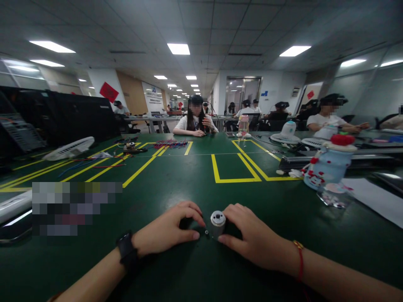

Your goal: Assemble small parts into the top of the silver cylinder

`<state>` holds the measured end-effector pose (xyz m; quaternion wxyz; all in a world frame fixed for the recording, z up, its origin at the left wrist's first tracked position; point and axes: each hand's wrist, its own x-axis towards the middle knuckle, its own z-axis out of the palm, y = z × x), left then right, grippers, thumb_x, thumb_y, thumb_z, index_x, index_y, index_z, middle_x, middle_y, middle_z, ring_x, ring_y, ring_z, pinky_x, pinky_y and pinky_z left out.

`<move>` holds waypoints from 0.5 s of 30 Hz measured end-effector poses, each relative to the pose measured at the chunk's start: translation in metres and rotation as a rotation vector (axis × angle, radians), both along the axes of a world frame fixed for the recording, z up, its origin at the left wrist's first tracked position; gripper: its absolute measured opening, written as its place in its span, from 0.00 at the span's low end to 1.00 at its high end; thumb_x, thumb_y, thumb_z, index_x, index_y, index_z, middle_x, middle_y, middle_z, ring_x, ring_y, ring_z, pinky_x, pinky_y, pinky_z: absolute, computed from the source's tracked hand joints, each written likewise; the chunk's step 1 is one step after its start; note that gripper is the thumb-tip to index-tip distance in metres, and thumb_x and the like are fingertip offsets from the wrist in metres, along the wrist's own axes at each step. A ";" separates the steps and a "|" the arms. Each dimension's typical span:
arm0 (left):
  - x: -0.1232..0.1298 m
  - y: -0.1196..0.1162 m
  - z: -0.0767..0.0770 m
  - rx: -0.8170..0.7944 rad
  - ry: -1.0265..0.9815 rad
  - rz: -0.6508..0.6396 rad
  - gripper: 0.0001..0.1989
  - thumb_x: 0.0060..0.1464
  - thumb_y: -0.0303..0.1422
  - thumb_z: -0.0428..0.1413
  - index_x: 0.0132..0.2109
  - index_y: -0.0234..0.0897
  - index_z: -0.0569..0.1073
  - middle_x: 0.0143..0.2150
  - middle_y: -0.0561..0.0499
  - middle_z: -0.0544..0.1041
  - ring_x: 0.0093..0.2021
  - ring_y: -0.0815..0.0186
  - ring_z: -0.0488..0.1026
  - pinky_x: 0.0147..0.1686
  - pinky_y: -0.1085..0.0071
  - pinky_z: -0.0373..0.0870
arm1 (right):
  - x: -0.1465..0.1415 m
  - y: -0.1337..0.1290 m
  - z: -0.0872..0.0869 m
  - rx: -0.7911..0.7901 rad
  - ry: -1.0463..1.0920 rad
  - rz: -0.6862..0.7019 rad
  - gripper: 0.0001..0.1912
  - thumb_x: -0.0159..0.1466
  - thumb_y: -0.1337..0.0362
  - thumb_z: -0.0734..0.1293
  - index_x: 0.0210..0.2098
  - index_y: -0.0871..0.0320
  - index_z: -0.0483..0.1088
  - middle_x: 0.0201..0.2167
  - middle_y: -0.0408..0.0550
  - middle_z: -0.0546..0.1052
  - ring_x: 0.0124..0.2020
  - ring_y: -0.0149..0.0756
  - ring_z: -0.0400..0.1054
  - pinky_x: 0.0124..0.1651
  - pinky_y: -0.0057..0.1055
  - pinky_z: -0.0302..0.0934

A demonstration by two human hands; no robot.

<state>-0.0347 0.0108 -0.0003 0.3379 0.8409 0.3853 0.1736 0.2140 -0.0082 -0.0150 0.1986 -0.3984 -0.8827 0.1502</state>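
A silver cylindrical motor (218,225) stands upright on the green table, its round end face with small holes turned up. Fingers and thumb of my right hand (252,235) close around its right side. Just left of the motor lies a tiny metal ring-shaped part (207,232) on the tabletop. My left hand (168,228), with a black watch on the wrist, rests beside that part, thumb and forefinger apart and nothing between them.
Yellow tape (237,181) marks areas on the green table (170,180). A bundle of coloured wires (171,144) lies farther back. At right stand a light-blue bottle (329,165) and a clear packet (335,196); a white fan (71,149) lies left. A person (197,119) sits opposite.
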 end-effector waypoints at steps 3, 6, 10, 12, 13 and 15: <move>0.003 -0.002 0.001 0.011 0.020 0.013 0.09 0.52 0.33 0.60 0.42 0.44 0.75 0.50 0.52 0.69 0.51 0.63 0.67 0.52 0.64 0.62 | 0.000 0.000 0.000 -0.006 0.009 0.000 0.12 0.60 0.60 0.68 0.42 0.56 0.66 0.39 0.45 0.70 0.39 0.38 0.60 0.43 0.36 0.54; 0.006 -0.005 0.002 0.038 0.049 0.038 0.09 0.50 0.35 0.61 0.41 0.44 0.75 0.49 0.52 0.69 0.51 0.61 0.66 0.53 0.63 0.61 | 0.000 0.000 0.000 -0.011 0.017 0.001 0.12 0.60 0.60 0.68 0.41 0.56 0.66 0.39 0.44 0.70 0.38 0.38 0.60 0.42 0.35 0.54; 0.011 -0.009 0.000 0.082 0.069 0.083 0.11 0.48 0.38 0.62 0.41 0.43 0.75 0.49 0.51 0.70 0.51 0.58 0.65 0.51 0.60 0.61 | 0.000 0.000 0.001 -0.005 0.021 0.002 0.11 0.60 0.61 0.68 0.41 0.56 0.66 0.38 0.44 0.69 0.38 0.38 0.60 0.41 0.35 0.54; 0.012 -0.010 -0.001 0.098 0.069 0.087 0.12 0.48 0.39 0.62 0.41 0.43 0.74 0.48 0.51 0.70 0.51 0.57 0.65 0.51 0.60 0.61 | 0.000 0.000 0.001 -0.004 0.019 0.003 0.11 0.60 0.61 0.68 0.41 0.56 0.66 0.38 0.44 0.69 0.38 0.38 0.60 0.41 0.35 0.54; 0.012 -0.010 -0.001 0.102 0.070 0.082 0.12 0.48 0.39 0.62 0.41 0.43 0.74 0.49 0.50 0.70 0.51 0.57 0.64 0.51 0.59 0.61 | 0.000 0.000 0.001 -0.004 0.018 0.004 0.11 0.60 0.61 0.68 0.41 0.56 0.66 0.38 0.45 0.69 0.38 0.38 0.60 0.41 0.35 0.54; 0.009 -0.008 -0.001 0.092 0.073 0.053 0.15 0.46 0.40 0.63 0.42 0.44 0.74 0.49 0.51 0.69 0.51 0.56 0.64 0.52 0.59 0.60 | 0.000 0.000 0.001 -0.005 0.017 0.003 0.11 0.60 0.60 0.68 0.41 0.56 0.66 0.38 0.45 0.70 0.38 0.38 0.60 0.41 0.35 0.54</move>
